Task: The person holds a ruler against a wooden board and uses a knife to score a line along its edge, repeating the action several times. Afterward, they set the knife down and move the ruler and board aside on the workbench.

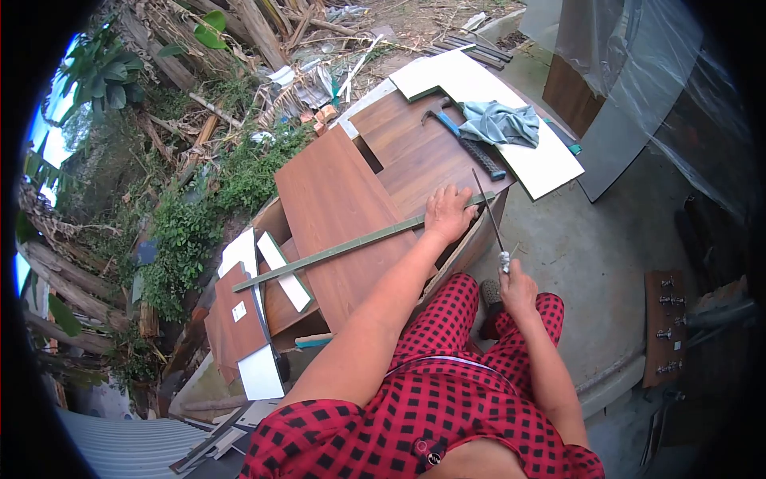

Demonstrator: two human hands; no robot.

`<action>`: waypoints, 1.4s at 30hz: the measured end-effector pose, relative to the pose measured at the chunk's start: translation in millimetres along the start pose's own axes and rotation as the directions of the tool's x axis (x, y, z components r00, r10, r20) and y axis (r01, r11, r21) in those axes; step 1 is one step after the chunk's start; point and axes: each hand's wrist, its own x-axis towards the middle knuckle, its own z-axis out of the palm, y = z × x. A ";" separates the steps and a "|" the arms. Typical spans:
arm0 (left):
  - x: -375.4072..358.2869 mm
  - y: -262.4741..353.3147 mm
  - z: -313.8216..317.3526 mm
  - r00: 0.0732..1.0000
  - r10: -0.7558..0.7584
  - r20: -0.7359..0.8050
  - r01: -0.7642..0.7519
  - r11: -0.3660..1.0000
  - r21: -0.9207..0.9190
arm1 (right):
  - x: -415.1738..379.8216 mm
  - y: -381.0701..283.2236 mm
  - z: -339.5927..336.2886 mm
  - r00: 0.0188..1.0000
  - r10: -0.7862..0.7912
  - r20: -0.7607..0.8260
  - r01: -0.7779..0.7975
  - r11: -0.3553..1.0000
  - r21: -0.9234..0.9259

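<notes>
My left hand is closed over a long, narrow green strip near its right end, pressing it on the brown wood-grain boards. The strip runs slantwise across the boards to the lower left. In my right hand is a saw, gripped by its pale wrapped handle. Its thin dark blade points up and away, and crosses the strip's end just right of my left hand. A hammer with a blue and black handle lies on the boards beyond, beside a crumpled grey-blue cloth.
White panels lie at the far right of the work surface, with white and brown offcuts at its left. A brown board with metal fittings lies on the concrete floor. Plastic sheeting hangs at upper right; plants grow at left.
</notes>
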 end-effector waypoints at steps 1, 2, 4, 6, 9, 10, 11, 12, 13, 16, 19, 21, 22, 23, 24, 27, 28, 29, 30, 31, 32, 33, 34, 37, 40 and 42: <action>0.6 0.6 -0.7 1.000 -0.003 0.006 0.003 1.000 0.002 | -10.6 4.6 -0.9 1.000 -0.001 0.001 0.001 1.000 -0.003; -0.3 1.8 -1.1 1.000 -0.007 0.015 0.007 1.000 0.004 | -20.8 9.1 -2.4 1.000 0.016 0.018 -0.016 1.000 0.010; -1.0 0.7 1.2 1.000 -0.003 0.020 0.003 1.000 0.000 | -24.2 10.9 -2.7 0.999 0.037 0.036 -0.038 0.999 0.025; -0.6 1.1 1.2 1.000 0.006 0.018 -0.006 1.000 0.002 | -3.6 6.4 -2.1 1.000 -0.002 0.021 0.002 1.000 0.000; -2.1 0.8 0.3 1.000 0.014 0.003 -0.014 1.000 0.013 | 49.8 -26.6 -4.6 0.999 -0.036 -0.011 0.035 0.999 -0.032; -2.1 0.5 0.9 1.000 0.015 0.004 -0.015 1.000 0.011 | 65.5 -33.3 -3.2 0.999 -0.044 -0.021 0.043 0.998 -0.042; -1.2 -0.2 1.4 1.000 0.017 0.003 -0.017 1.000 0.009 | 74.5 -36.5 -1.5 0.999 -0.047 -0.025 0.046 0.998 -0.038; 0.0 -0.1 -0.2 1.000 0.019 0.002 -0.019 1.000 0.013 | 81.4 -39.4 0.3 0.998 -0.056 -0.039 0.055 0.998 -0.040; 0.5 0.0 -0.7 1.000 0.016 0.016 -0.016 1.000 0.019 | 84.6 -40.1 1.9 0.997 -0.065 -0.052 0.063 0.997 -0.045; 0.7 1.0 0.9 1.000 0.004 0.025 -0.005 1.000 0.023 | 61.2 -30.3 0.8 0.998 -0.042 -0.041 0.041 0.999 -0.028; -1.4 1.5 -1.4 1.000 -0.005 0.027 0.004 1.000 0.024 | 7.9 -1.8 2.6 1.000 -0.008 -0.008 0.008 1.000 0.015; 0.8 1.5 -1.8 1.000 -0.003 0.031 0.003 1.000 0.018 | -12.9 13.1 3.6 1.000 0.008 0.012 -0.008 1.000 0.012; 0.8 1.0 -1.6 1.000 0.003 0.030 -0.003 1.000 0.014 | -19.3 17.0 2.0 1.000 0.004 0.014 -0.005 1.000 0.017; 0.4 1.5 -1.3 1.000 0.011 0.029 -0.011 1.000 0.012 | -23.3 19.5 0.9 1.000 0.001 0.014 -0.001 1.000 0.024; -0.3 2.1 -0.7 0.999 0.013 0.032 -0.013 1.000 0.012 | -19.2 16.2 -0.7 1.000 0.004 0.013 -0.004 1.000 0.026; 1.0 0.7 -0.7 1.000 0.023 0.016 -0.024 0.999 0.029 | 28.8 -12.9 -7.3 0.998 -0.064 -0.011 0.063 0.998 -0.028; 0.1 1.0 0.2 1.000 0.019 0.011 -0.019 0.999 0.026 | 46.3 -23.9 -8.7 0.997 -0.077 -0.014 0.076 0.996 -0.044; -0.7 1.1 0.6 1.000 0.015 0.006 -0.016 1.000 0.022 | 62.1 -31.0 -7.1 0.997 -0.080 -0.016 0.079 0.996 -0.038; -0.5 1.0 0.0 1.000 0.017 0.004 -0.017 1.000 0.026 | 77.1 -36.5 -3.6 0.995 -0.090 -0.039 0.089 0.995 -0.041; -0.1 0.9 -0.1 1.000 0.013 0.013 -0.013 1.000 0.024 | 84.3 -38.8 -1.9 0.993 -0.100 -0.063 0.097 0.994 -0.045; 0.5 0.9 0.4 1.000 0.008 0.021 -0.008 1.000 0.022 | 83.6 -37.6 -1.3 0.993 -0.101 -0.065 0.098 0.994 -0.045; 0.3 1.6 0.6 1.000 0.008 0.021 -0.009 1.000 0.022 | 79.4 -36.1 -0.3 0.994 -0.087 -0.058 0.085 0.996 -0.036; -0.4 1.8 1.1 1.000 0.010 0.013 -0.011 1.000 0.029 | 73.3 -35.5 0.1 0.996 -0.074 -0.049 0.073 0.997 -0.029; -1.0 0.5 0.6 1.000 0.003 0.006 -0.003 1.000 0.029 | 25.6 -14.1 -2.0 0.999 -0.037 -0.016 0.036 0.999 -0.012; 0.3 1.4 -0.3 1.000 -0.001 0.008 0.001 1.000 0.014 | -18.8 9.8 -1.4 1.000 0.004 0.012 -0.004 1.000 0.001; -1.0 2.0 0.1 1.000 0.002 0.019 -0.002 1.000 0.007 | -25.1 13.5 -2.6 0.999 0.033 0.037 -0.034 0.999 0.012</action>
